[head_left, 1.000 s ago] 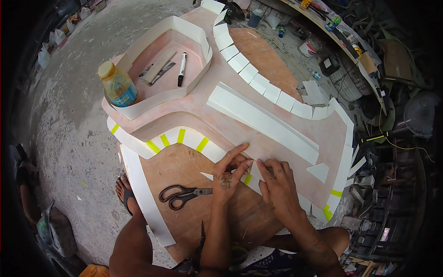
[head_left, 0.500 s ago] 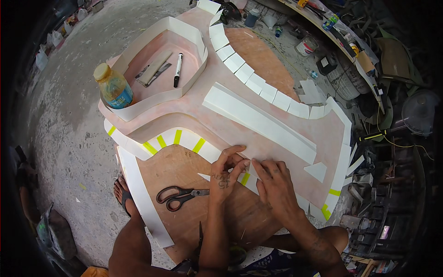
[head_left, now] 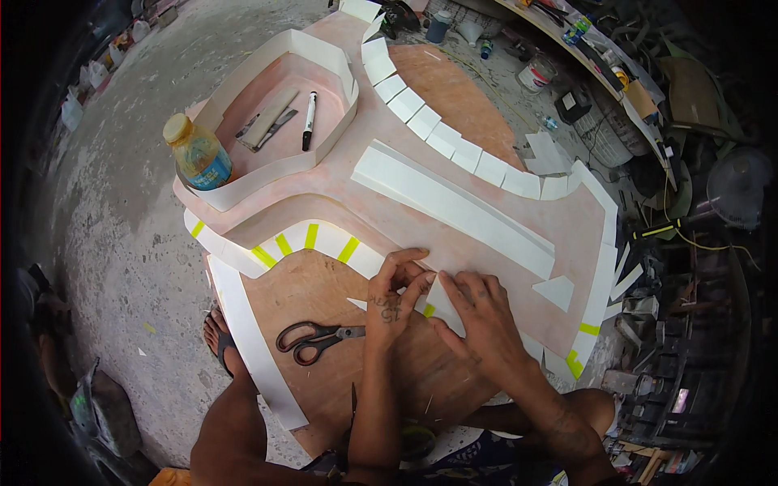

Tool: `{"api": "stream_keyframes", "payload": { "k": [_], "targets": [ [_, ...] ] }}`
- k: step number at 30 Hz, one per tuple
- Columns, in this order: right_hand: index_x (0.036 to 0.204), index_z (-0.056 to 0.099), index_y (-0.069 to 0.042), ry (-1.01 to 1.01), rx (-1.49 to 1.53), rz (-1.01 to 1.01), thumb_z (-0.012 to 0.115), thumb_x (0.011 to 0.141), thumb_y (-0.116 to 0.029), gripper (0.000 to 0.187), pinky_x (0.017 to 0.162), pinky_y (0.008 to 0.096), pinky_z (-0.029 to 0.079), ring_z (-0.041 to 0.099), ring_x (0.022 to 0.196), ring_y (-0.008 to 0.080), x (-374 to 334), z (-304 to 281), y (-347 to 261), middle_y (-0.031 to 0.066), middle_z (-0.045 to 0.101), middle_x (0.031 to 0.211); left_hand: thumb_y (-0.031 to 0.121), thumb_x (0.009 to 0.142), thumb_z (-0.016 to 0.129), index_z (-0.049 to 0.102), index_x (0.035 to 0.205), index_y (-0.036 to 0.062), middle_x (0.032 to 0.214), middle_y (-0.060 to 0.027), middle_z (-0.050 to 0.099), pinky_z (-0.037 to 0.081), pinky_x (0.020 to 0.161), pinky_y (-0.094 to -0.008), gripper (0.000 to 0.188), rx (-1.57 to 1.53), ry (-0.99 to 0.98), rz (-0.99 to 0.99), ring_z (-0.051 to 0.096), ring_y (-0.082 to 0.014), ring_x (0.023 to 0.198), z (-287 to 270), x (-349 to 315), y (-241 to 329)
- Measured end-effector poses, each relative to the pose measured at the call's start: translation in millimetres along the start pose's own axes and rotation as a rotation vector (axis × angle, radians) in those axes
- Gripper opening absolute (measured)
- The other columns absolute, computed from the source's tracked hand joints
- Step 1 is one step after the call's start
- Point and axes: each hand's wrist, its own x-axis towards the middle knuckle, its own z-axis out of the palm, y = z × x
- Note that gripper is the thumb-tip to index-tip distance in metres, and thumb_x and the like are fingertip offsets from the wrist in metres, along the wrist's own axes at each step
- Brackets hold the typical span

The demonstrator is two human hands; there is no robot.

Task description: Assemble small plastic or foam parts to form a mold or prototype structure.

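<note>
In front of me lies a large pink-coated form [head_left: 506, 255] on a brown board [head_left: 300, 292], edged with white card tabs and yellow tape. My left hand [head_left: 395, 298] is closed, thumb and finger pinching at the top edge of a small white card piece [head_left: 446, 308]. My right hand [head_left: 486, 316] grips the same piece from the right, index fingertip at its upper edge and thumb lower down; its fingers partly cover the card. A yellow tape strip [head_left: 429, 310] shows beside the card. Black-handled scissors [head_left: 308, 342] lie left of my left wrist, blade tips hidden behind it.
A bottle [head_left: 198, 154] stands by a walled recess holding a marker [head_left: 309, 121] and a flat tool [head_left: 267, 117]. A folded card strip [head_left: 454, 208] and a card triangle [head_left: 555, 292] rest on the form. Cluttered shelving [head_left: 673, 356] and a fan [head_left: 737, 190] stand at right.
My right thumb has spread away from the index finger, and more of the white card shows between my hands. My left hand keeps its pinch. The view has shifted slightly.
</note>
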Motion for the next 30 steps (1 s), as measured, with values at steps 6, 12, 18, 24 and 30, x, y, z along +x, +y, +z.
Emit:
{"api": "stream_keyframes", "payload": {
  "k": [6,12,18,24,30],
  "targets": [
    [0.131,0.052,0.007,0.168,0.341,-0.021,0.076,0.084,-0.015,0.057,0.093,0.0422,0.049,0.056,0.112,0.0361,-40.1,-43.7,7.6,0.0208,0.055,0.125,-0.001,0.088,0.07,0.061,0.125,0.0028,0.074,-0.0004,0.059,0.046,0.062,-0.022,0.038,0.204,0.003,0.078,0.056,-0.007,0.068,-7.1,-2.5,6.2],
    [0.122,0.059,0.007,0.039,1.561,0.506,0.065,0.095,-0.011,0.033,0.1,0.0387,0.051,0.066,0.108,0.0261,-118.7,11.1,-26.3,0.0148,0.066,0.116,0.006,0.094,0.064,0.064,0.121,0.001,0.074,0.0003,0.06,0.046,0.065,-0.0228,0.028,0.308,0.143,0.087,0.057,-0.0082,0.071,-19.7,2.8,61.5],
    [0.123,0.06,-0.001,0.545,2.243,0.47,0.06,0.097,-0.004,0.026,0.101,0.0417,0.053,0.063,0.116,0.0266,-66.3,107.2,-13.2,0.0142,0.063,0.125,0.009,0.085,0.076,0.069,0.094,0.0004,0.084,-0.0035,0.068,0.048,0.069,-0.0254,0.013,0.818,-0.446,0.171,0.06,-0.0099,0.076,34.0,43.0,94.4],
    [0.116,0.058,-0.001,0.922,2.368,0.455,0.056,0.098,0.0,0.019,0.095,0.0422,0.058,0.067,0.106,0.0255,-38.7,121.8,-15.0,0.0129,0.063,0.116,0.015,0.076,0.083,0.068,0.076,0.0012,0.068,-0.0034,0.064,0.046,0.063,-0.03,0.02,1.026,-0.944,-0.045,0.055,-0.0143,0.064,77.2,67.5,94.0],
    [0.11,0.059,0.003,0.935,2.051,0.482,0.055,0.1,-0.01,0.016,0.076,0.0393,0.064,0.071,0.093,0.0276,-33.4,141.5,-5.0,0.014,0.065,0.107,0.025,0.07,0.087,0.063,0.066,0.0036,0.063,-0.0018,0.059,0.041,0.061,-0.0315,0.033,1.222,-0.996,-0.237,0.052,-0.0132,0.063,95.2,81.0,97.1]
  ]
}}
